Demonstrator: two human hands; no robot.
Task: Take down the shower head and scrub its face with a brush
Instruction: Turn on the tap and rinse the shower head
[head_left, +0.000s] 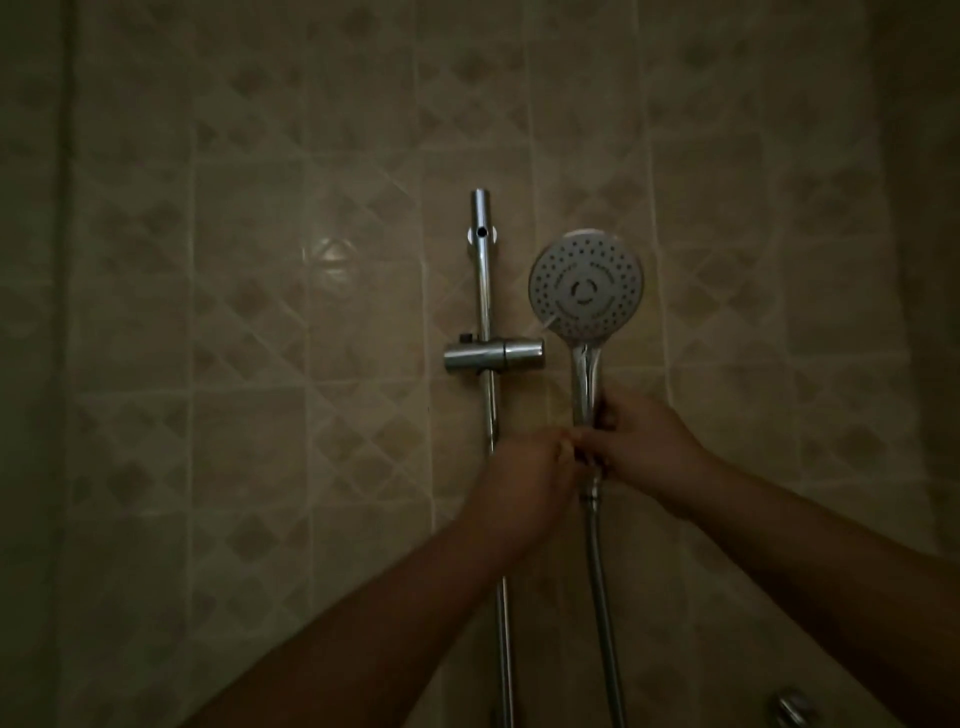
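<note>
The chrome shower head (586, 286) is upright, off its holder, its round white face with dark nozzle holes turned toward me. My right hand (641, 444) grips the lower part of its handle. My left hand (530, 475) is closed right beside it, fingertips touching the handle's base where the metal hose (602, 597) joins. The holder bracket (493, 356) on the chrome slide rail (483, 291) stands left of the head with nothing in it. No brush shows in this dim view.
Beige tiled wall (249, 322) with a diamond pattern fills the view. A chrome tap part (792, 706) shows at the bottom right. The hose hangs down between my forearms.
</note>
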